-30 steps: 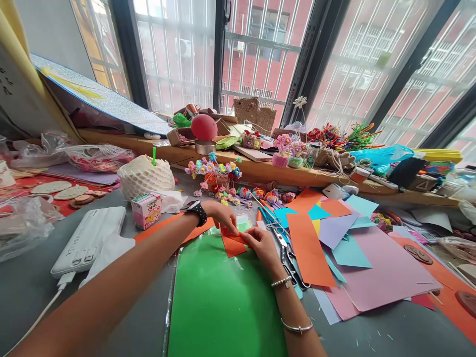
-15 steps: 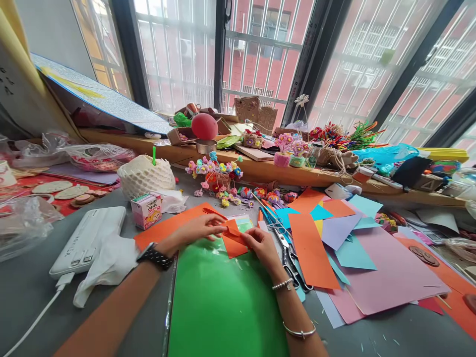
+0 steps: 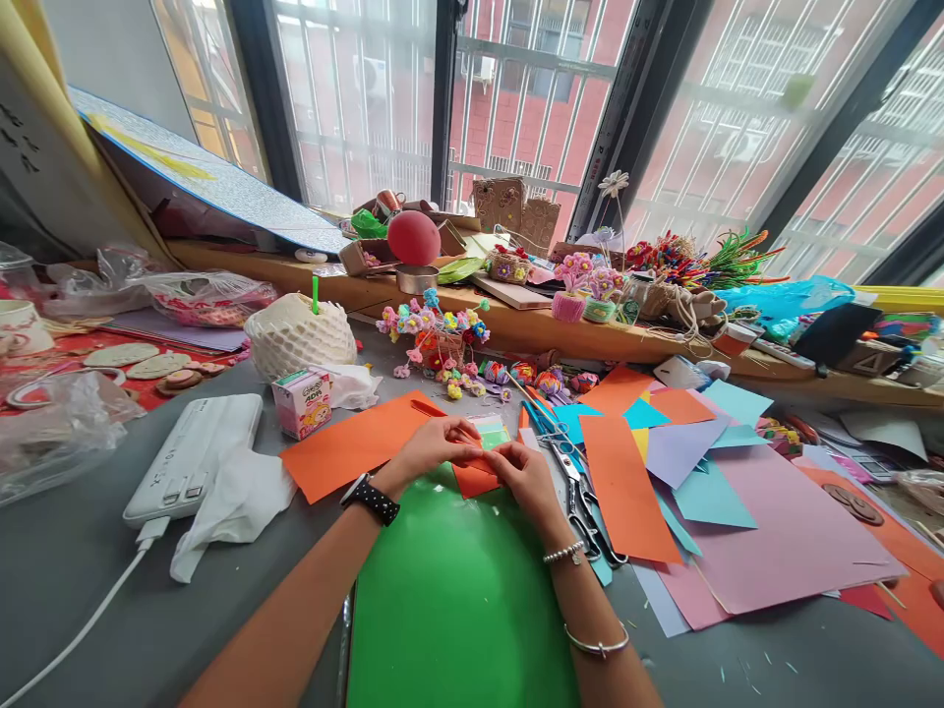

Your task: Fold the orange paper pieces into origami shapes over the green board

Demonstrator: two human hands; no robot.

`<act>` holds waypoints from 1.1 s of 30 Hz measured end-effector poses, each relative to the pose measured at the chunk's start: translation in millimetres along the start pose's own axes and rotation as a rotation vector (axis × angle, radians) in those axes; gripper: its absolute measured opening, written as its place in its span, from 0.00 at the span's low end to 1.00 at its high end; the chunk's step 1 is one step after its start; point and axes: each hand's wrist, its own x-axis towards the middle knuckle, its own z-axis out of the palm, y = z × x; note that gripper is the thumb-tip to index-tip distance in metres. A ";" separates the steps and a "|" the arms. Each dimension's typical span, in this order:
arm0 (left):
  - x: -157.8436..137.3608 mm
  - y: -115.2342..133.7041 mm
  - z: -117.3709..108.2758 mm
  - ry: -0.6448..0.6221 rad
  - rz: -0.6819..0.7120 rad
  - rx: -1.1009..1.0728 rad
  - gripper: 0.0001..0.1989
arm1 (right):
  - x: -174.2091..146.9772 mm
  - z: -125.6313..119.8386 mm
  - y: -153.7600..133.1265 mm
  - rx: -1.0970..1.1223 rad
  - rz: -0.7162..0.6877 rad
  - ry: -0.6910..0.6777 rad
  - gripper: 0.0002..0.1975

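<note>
Both hands meet over the far end of a green sheet (image 3: 457, 590) in a clear sleeve. Between them is a small piece of orange paper (image 3: 474, 481), partly hidden by my fingers. My left hand (image 3: 437, 444) pinches its upper left part. From the other side, my right hand (image 3: 522, 474) grips the paper with thumb and forefinger, its fingertips close to the left ones. A larger orange sheet (image 3: 346, 447) lies flat left of my left hand. To the right of my right hand rest metal scissors (image 3: 586, 506) with dark handles.
Coloured paper sheets (image 3: 796, 531) overlap on the right. At left lie a white power bank (image 3: 196, 452) with its cable, a tissue (image 3: 236, 501) and a small pink box (image 3: 302, 401). Yarn flowers (image 3: 435, 334) stand behind, below a crowded wooden ledge (image 3: 508, 320).
My left hand has moved right and closed onto the small orange paper, beside my right fingertips. Less of the paper shows now. The view has shifted slightly.
</note>
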 end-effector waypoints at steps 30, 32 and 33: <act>-11.9 -6.1 7.7 0.059 0.026 -0.152 0.17 | -3.3 -9.1 -6.2 0.137 0.006 -0.007 0.10; -12.2 -4.9 10.3 0.070 -0.014 -0.178 0.23 | -3.4 -7.5 -7.4 0.161 0.016 0.016 0.10; -12.3 -4.2 11.7 0.088 -0.033 -0.198 0.24 | -3.4 -6.3 -7.8 0.173 0.021 0.030 0.10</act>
